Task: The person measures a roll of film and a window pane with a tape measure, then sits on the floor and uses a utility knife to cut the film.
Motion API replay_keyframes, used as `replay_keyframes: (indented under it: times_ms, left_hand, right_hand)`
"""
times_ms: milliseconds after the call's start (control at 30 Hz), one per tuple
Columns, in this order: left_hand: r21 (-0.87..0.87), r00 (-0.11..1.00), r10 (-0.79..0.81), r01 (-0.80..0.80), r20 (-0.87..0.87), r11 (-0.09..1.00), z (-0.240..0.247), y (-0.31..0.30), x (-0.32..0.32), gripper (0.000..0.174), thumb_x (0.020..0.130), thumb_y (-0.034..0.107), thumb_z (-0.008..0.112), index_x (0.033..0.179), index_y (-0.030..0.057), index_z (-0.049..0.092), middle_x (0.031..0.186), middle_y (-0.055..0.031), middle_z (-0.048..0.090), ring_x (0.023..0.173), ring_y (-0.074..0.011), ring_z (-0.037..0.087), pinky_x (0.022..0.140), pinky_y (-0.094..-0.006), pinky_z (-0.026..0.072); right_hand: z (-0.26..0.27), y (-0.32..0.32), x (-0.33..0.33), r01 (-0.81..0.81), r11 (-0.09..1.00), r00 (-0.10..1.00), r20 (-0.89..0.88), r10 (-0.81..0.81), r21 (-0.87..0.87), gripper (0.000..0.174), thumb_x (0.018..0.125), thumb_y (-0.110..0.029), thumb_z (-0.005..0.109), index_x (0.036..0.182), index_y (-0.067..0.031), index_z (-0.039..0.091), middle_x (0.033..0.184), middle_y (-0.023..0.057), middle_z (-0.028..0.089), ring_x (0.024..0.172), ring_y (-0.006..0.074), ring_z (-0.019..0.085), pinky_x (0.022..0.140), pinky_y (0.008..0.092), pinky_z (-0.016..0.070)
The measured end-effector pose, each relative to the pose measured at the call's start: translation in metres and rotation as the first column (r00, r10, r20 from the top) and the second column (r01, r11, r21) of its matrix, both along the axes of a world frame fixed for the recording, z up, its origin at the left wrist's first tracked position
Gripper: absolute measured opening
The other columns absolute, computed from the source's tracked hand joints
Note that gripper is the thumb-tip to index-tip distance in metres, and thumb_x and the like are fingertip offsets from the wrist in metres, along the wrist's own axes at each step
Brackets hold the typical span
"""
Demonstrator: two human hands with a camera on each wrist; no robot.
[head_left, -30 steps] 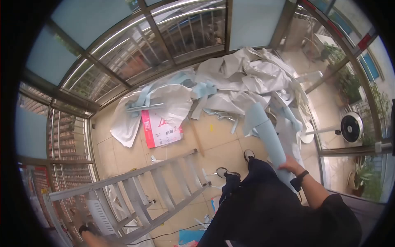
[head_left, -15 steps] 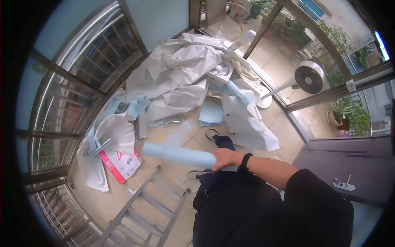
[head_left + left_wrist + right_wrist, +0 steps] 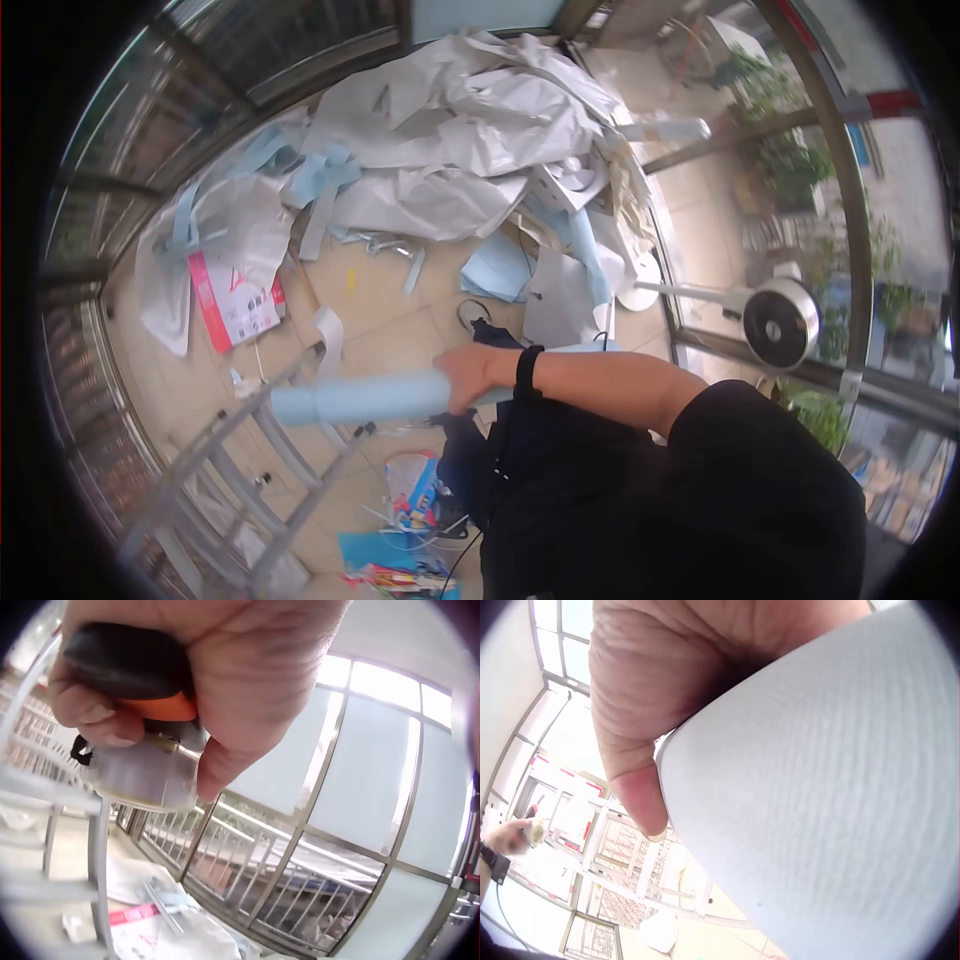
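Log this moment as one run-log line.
right hand: grips pale blue roll | left hand: holds black-and-orange tool | floor: ladder, crumpled sheets

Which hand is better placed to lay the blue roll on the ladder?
Right, probably: the right hand holds the roll, whose end reaches over the ladder. The left hand is busy holding a tool.

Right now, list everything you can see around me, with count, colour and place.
sheets: one crumpled heap, white-grey, floor by the windows
carton: one, red and white, floor left of the heap
ladder: one, silver, lower left
fan: one, white, standing at right by the glass
roll: one, light blue, gripped by the right hand
tool: one, black and orange, gripped by the left hand
hands: two, bare, each holding one thing
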State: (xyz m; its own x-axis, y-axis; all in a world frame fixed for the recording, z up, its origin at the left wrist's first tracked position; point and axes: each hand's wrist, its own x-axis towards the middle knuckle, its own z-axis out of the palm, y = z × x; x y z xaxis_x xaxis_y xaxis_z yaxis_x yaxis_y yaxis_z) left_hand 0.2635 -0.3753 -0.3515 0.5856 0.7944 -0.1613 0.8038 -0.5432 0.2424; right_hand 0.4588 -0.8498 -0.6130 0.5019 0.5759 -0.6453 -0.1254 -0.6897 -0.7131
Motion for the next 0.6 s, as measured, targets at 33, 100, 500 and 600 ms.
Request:
replay_keyframes:
  times_ms: [33, 100, 500, 600]
  left_hand:
    - [-0.076, 0.978, -0.121, 0.135, 0.171, 0.988, -0.031, -0.037, 0.000, 0.069, 0.096, 0.046, 0.071, 0.136, -0.0094, 0.056, 0.116, -0.0286, 0.071, 0.104, -0.0379, 0.071, 0.087, -0.0486, 0.0564]
    - [-0.422, 0.936, 0.043, 0.115, 0.348, 0.899, -0.141, 0.000, -0.069, 0.055, 0.095, 0.017, 0.072, 0.146, 0.0034, 0.056, 0.109, -0.0152, 0.071, 0.089, -0.0232, 0.067, 0.084, -0.0346, 0.0539]
    - [-0.460, 0.886, 0.459, -0.382, 0.064, 0.802, -0.190, -0.183, -0.189, 0.061, 0.082, 0.032, 0.085, 0.124, -0.0028, 0.058, 0.111, -0.0248, 0.072, 0.107, -0.0394, 0.071, 0.092, -0.0445, 0.0541]
    - [-0.376, 0.861, 0.500, -0.435, 0.091, 0.818, -0.212, -0.203, -0.249, 0.054, 0.083, 0.028, 0.084, 0.120, 0.0000, 0.057, 0.102, -0.0183, 0.072, 0.093, -0.0323, 0.072, 0.085, -0.0407, 0.0547]
  right_hand:
    - [-0.005, -0.002, 0.006, -0.021, 1.000, 0.999, 0.026, 0.022, -0.021, 0.076, 0.052, -0.040, 0.085, 0.111, 0.0047, 0.069, 0.102, 0.0257, 0.075, 0.096, 0.0405, 0.073, 0.084, 0.0459, 0.0576]
    - [-0.006, -0.007, 0.020, -0.064, 0.998, 0.997, 0.047, 0.065, -0.023, 0.073, 0.054, -0.042, 0.085, 0.113, -0.0003, 0.070, 0.106, 0.0250, 0.075, 0.099, 0.0389, 0.073, 0.086, 0.0464, 0.0577]
    - [0.024, 0.021, -0.004, -0.091, 0.988, 0.991, -0.105, 0.078, -0.125, 0.075, 0.063, -0.029, 0.082, 0.128, 0.0026, 0.064, 0.112, 0.0177, 0.072, 0.103, 0.0279, 0.067, 0.094, 0.0363, 0.0528]
    - [0.038, 0.029, -0.017, -0.057, 0.997, 0.990, -0.129, 0.050, -0.048, 0.070, 0.065, -0.024, 0.079, 0.128, 0.0013, 0.065, 0.110, 0.0136, 0.071, 0.100, 0.0235, 0.066, 0.091, 0.0343, 0.0528]
